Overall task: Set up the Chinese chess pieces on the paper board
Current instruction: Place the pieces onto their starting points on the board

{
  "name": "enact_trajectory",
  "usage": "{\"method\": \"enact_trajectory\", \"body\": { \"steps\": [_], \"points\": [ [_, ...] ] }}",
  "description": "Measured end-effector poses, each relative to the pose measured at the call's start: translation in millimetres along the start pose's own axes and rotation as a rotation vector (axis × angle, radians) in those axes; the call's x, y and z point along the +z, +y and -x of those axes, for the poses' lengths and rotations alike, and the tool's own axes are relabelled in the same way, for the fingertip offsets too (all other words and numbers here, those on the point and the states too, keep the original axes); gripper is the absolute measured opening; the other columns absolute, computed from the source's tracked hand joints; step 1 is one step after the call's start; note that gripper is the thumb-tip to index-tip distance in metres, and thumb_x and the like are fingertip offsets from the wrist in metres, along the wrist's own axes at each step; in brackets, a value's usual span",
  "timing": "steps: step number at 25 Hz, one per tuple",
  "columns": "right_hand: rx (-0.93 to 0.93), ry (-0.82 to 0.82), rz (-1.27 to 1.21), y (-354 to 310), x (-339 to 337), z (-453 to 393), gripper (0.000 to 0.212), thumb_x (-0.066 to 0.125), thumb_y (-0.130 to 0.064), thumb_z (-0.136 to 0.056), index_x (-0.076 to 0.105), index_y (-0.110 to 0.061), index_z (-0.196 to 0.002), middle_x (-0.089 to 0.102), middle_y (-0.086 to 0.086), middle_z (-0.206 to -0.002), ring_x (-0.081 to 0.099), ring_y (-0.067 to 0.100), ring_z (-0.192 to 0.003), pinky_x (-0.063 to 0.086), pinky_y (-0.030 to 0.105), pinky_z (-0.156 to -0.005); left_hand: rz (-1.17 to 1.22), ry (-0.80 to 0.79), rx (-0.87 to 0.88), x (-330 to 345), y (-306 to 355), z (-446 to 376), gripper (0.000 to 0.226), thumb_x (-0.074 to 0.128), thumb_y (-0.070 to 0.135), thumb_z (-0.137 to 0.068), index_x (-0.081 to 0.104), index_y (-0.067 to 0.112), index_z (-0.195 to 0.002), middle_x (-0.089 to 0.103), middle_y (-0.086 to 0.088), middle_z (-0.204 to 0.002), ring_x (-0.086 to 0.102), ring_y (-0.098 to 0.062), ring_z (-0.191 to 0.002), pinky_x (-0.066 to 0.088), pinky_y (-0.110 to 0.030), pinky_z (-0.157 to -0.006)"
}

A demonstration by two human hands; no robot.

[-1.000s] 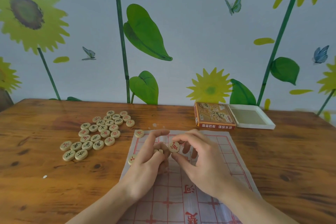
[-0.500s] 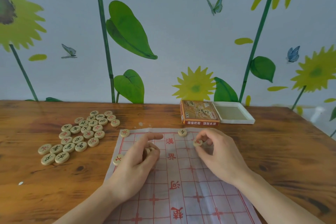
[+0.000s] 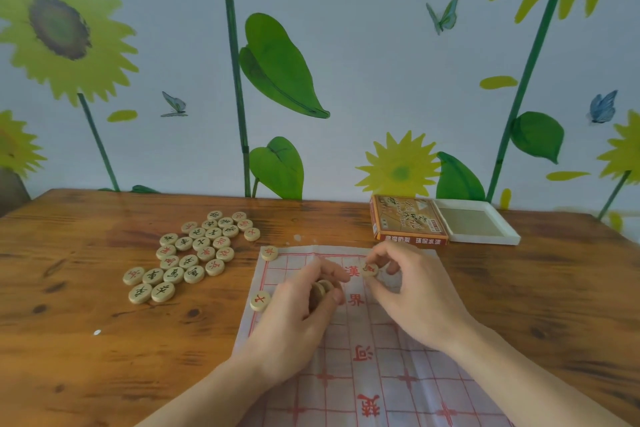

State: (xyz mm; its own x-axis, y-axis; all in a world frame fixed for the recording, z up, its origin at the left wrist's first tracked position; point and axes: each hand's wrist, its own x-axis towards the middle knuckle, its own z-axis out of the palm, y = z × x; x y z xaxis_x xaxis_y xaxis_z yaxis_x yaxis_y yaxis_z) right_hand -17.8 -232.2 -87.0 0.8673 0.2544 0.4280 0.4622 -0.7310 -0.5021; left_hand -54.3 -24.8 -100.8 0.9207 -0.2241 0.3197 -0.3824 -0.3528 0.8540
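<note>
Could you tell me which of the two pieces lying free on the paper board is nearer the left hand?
The red-marked piece at the board's left edge, right beside the left hand; the other piece sits at the far-left corner.

On the worktop [image 3: 86, 357], paper board [image 3: 388, 374] at centre front; loose pieces [image 3: 194, 255] clustered to its left. One piece [image 3: 269, 253] on the board's far-left corner, another [image 3: 260, 300] on its left edge. Behind-right of the board, box [image 3: 407, 224], with what seems its tray [image 3: 479, 222] touching on the right.
</note>
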Motion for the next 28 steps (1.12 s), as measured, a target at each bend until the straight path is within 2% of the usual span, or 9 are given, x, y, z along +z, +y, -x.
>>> {"method": "enact_trajectory", "body": {
  "steps": [4,9,12,14,16,19,22,25,28],
  "points": [
    [-0.063,-0.051,-0.054,-30.4,26.6,-27.6,0.019,0.075,-0.025,-0.084,0.060,-0.035,-0.089,0.062,-0.021,-0.086,0.055,-0.002,-0.084,0.035,0.011,-0.066,0.117,0.160,0.064,-7.1,14.7,-2.3,0.019,0.056,0.007,-0.102,0.051,0.021,-0.113,0.066,-0.007,-0.085,0.059,-0.032,-0.066,0.050,-0.048,-0.061],
    [-0.076,-0.137,-0.058,-59.8,63.9,-52.3,0.021,0.072,-0.021,-0.079,0.056,-0.035,-0.078,0.062,-0.019,-0.079,0.053,0.000,-0.077,0.035,0.016,-0.059,0.349,0.287,-0.075,-32.3,14.1,3.7,0.012,0.052,0.002,-0.103,0.054,0.012,-0.109,0.066,-0.006,-0.074,0.057,-0.020,-0.065,0.050,-0.029,-0.059],
    [-0.085,-0.127,-0.049,-58.3,88.1,-60.1,0.005,0.068,-0.028,-0.087,0.064,-0.031,-0.085,0.067,-0.016,-0.089,0.058,0.006,-0.087,0.046,0.024,-0.069,0.372,0.394,-0.168,-55.0,-0.4,16.5,0.013,0.049,0.003,-0.104,0.056,0.014,-0.109,0.065,0.002,-0.070,0.054,-0.017,-0.063,0.046,-0.026,-0.057],
    [-0.077,-0.145,-0.036,-53.1,99.6,-56.9,0.006,0.067,-0.027,-0.089,0.067,-0.033,-0.091,0.068,-0.018,-0.099,0.060,0.011,-0.114,0.051,0.032,-0.085,0.381,0.467,-0.232,-67.4,-12.0,23.9,0.017,0.049,0.000,-0.104,0.058,0.015,-0.104,0.060,-0.003,-0.074,0.047,-0.023,-0.065,0.041,-0.029,-0.057],
    [-0.086,-0.160,-0.040,-49.1,104.0,-53.1,0.015,0.066,-0.025,-0.093,0.070,-0.035,-0.102,0.065,-0.018,-0.112,0.045,0.008,-0.138,0.045,0.032,-0.103,0.430,0.483,-0.289,-69.7,-19.7,26.5,0.023,0.043,-0.006,-0.100,0.058,0.011,-0.101,0.055,-0.009,-0.082,0.040,-0.025,-0.068,0.035,-0.031,-0.057],
    [-0.129,-0.212,-0.054,-45.1,104.4,-53.7,0.029,0.062,-0.021,-0.096,0.070,-0.037,-0.118,0.058,-0.017,-0.122,0.033,0.008,-0.146,0.037,0.037,-0.114,0.450,0.441,-0.308,-65.9,-22.0,24.1,0.025,0.040,-0.008,-0.092,0.059,0.009,-0.096,0.058,-0.005,-0.080,0.041,-0.021,-0.066,0.033,-0.032,-0.058],
    [-0.175,-0.233,-0.031,-45.2,105.4,-53.6,0.037,0.060,-0.020,-0.097,0.066,-0.040,-0.126,0.055,-0.017,-0.120,0.037,0.010,-0.140,0.042,0.039,-0.109,0.456,0.423,-0.288,-65.2,-23.9,23.5,0.022,0.044,0.003,-0.083,0.062,0.014,-0.091,0.057,-0.002,-0.078,0.039,-0.019,-0.066,0.032,-0.033,-0.059],
    [-0.262,-0.102,-0.106,-54.1,98.7,-49.8,0.038,0.064,-0.019,-0.093,0.064,-0.035,-0.128,0.056,-0.018,-0.114,0.048,0.003,-0.119,0.047,0.028,-0.098,0.411,0.425,-0.260,-66.5,-25.3,25.5,0.035,0.038,-0.008,-0.098,0.065,0.015,-0.094,0.059,-0.005,-0.082,0.042,-0.022,-0.068,0.035,-0.032,-0.060],
    [-0.367,-0.038,-0.228,-67.3,91.2,-43.8,0.038,0.069,-0.025,-0.087,0.064,-0.029,-0.124,0.058,-0.018,-0.106,0.054,0.003,-0.105,0.047,0.020,-0.089,0.365,0.414,-0.214,-65.7,-21.0,26.7,0.030,0.042,-0.005,-0.105,0.064,0.014,-0.113,0.074,-0.009,-0.095,0.067,-0.022,-0.078,0.052,-0.027,-0.064]
  ]
}}
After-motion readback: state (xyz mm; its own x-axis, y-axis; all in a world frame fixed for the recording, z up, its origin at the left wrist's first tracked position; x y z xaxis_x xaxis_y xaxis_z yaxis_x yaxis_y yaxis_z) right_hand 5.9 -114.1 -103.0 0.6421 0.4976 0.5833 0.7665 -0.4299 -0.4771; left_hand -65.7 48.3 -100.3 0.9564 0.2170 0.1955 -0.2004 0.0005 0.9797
